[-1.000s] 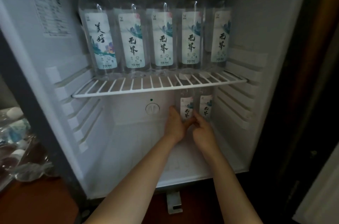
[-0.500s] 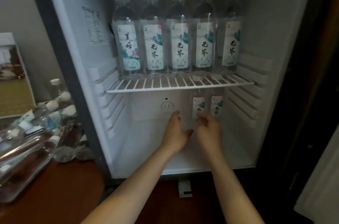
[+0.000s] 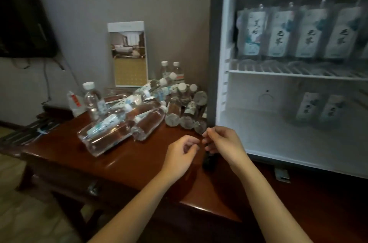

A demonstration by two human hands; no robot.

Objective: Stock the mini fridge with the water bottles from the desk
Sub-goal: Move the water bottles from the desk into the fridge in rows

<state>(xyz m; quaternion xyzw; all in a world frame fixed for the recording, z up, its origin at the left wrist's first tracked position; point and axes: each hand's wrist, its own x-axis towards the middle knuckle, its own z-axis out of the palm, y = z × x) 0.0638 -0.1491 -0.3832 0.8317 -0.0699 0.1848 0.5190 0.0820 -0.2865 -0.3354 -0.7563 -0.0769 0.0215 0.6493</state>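
Left grip (image 3: 180, 155) — over the bare front of the table (image 3: 127, 165); fingers loosely curled, holding nothing, touching nothing.
Right grip (image 3: 224, 144) — just beside the left, before the lower left corner of the mini fridge (image 3: 218, 53); fingers loosely curled, thumb and forefinger tips close together, nothing seen between them.
Mini fridge: at the right end of the table, interior open to view, much blurred.
Wire shelf (image 3: 278, 71): white, across the middle of the interior.
Row of water bottles (image 3: 278, 31): upright on the wire shelf, side by side, pale labels with dark characters; four clear, a fifth cut by the right edge.
Two lower bottles (image 3: 318, 108): upright, side by side, on the fridge floor (image 3: 278, 139) at the back right.
Round dial (image 3: 265, 98): on the rear wall, left of those two.
Heap of water bottles (image 3: 123, 123): on the table left of the fridge, mostly on their sides, some across others; nearest ends just beyond both grips.
Single bottle (image 3: 92, 101): upright at the heap's left edge.
Standing card (image 3: 128, 53): behind the heap, against the wall, with a photograph of a bedroom.
Clear bag (image 3: 74, 103): red print, left of the single bottle.
Small dark object (image 3: 209, 162): on the table below the right grip; kind not discernible.
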